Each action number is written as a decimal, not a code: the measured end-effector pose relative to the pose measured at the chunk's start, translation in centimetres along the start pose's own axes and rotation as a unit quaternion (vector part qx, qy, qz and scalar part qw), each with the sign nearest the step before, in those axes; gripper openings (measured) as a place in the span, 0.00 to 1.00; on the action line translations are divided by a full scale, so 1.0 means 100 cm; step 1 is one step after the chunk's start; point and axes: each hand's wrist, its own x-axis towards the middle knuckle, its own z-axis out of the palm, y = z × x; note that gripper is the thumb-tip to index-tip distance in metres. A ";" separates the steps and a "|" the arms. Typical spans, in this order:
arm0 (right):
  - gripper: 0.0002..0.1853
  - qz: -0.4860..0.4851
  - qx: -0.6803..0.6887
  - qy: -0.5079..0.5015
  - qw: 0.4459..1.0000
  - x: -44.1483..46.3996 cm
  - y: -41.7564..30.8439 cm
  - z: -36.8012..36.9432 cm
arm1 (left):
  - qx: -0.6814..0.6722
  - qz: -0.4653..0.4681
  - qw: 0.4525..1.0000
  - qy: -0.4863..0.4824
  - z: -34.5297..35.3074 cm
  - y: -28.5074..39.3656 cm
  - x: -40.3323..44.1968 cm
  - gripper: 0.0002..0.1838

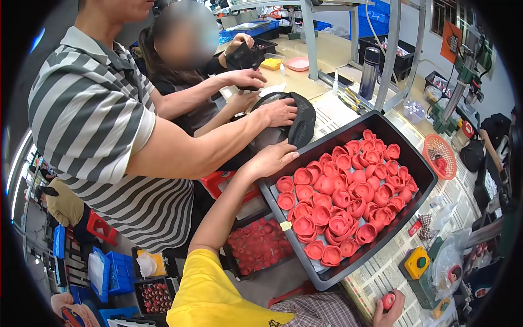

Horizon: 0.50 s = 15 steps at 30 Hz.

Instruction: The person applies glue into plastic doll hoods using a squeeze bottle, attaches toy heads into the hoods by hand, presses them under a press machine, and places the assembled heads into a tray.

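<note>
My left hand [272, 160] reaches out from a yellow sleeve, fingers stretched, lying at the far left rim of a black tray [348, 277] and close to a black mesh bag [303, 122]. Whether it touches the bag is unclear. Many hollow red cup-shaped pieces [340, 197] fill the tray. At the lower right, my right hand [389, 315] has its fingers around a small round red piece [388, 301], above the newspaper-covered table [376, 272].
A person in a striped shirt [103, 120] stands at the left, one hand on the mesh bag. Beside them another person handles black mesh. A yellow button box [417, 262], a pink basket [439, 155] and a thermos [369, 73] stand around the tray. Another tray of red pieces [259, 245] is lower down.
</note>
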 end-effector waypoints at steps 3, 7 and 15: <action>0.20 0.008 0.000 -0.006 1.000 0.000 0.000 -0.001 | 0.041 0.036 0.995 0.081 -0.002 0.001 -0.006 0.20; 0.19 0.009 -0.004 -0.007 1.000 0.000 0.000 0.000 | 0.040 0.048 0.982 0.180 -0.008 0.010 -0.008 0.17; 0.19 0.014 -0.008 -0.012 1.000 0.000 0.002 -0.001 | 0.101 0.050 0.983 0.142 0.004 0.004 0.008 0.24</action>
